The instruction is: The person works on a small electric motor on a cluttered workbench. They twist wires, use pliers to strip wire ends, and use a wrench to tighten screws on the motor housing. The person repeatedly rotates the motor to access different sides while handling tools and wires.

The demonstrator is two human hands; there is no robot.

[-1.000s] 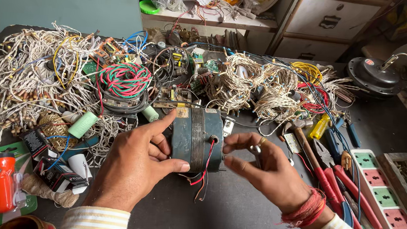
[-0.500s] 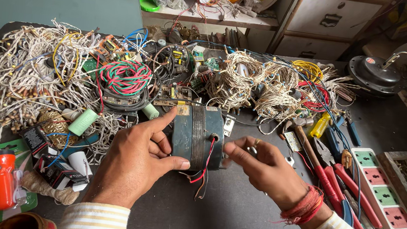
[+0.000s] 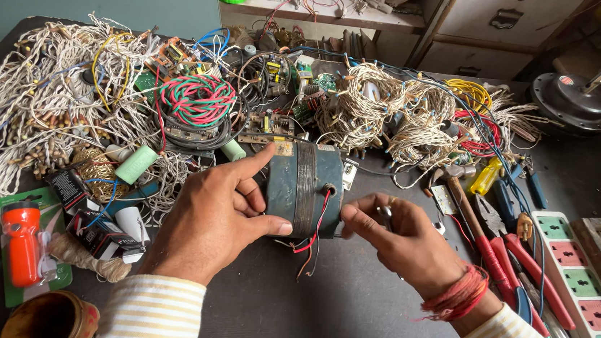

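A blue-grey cylindrical motor (image 3: 306, 185) lies on its side on the dark table, with red, black and orange wires hanging from a hole in its side. My left hand (image 3: 220, 213) grips the motor from the left, thumb under it and forefinger over the top. Just right of the motor, my right hand (image 3: 403, 236) pinches a small shiny metal part (image 3: 386, 213) between its fingertips, close to the motor's right face. Red thread is wound round my right wrist.
Tangles of white twisted wire (image 3: 38, 102) and a red-green coil (image 3: 198, 98) fill the back of the table. Red-handled pliers and screwdrivers (image 3: 497, 237) lie at right beside a socket strip (image 3: 587, 288). An orange torch (image 3: 21, 242) lies at left.
My right hand has drawn in closer to the motor's right face with the small metal part. My left hand keeps its grip on the motor.
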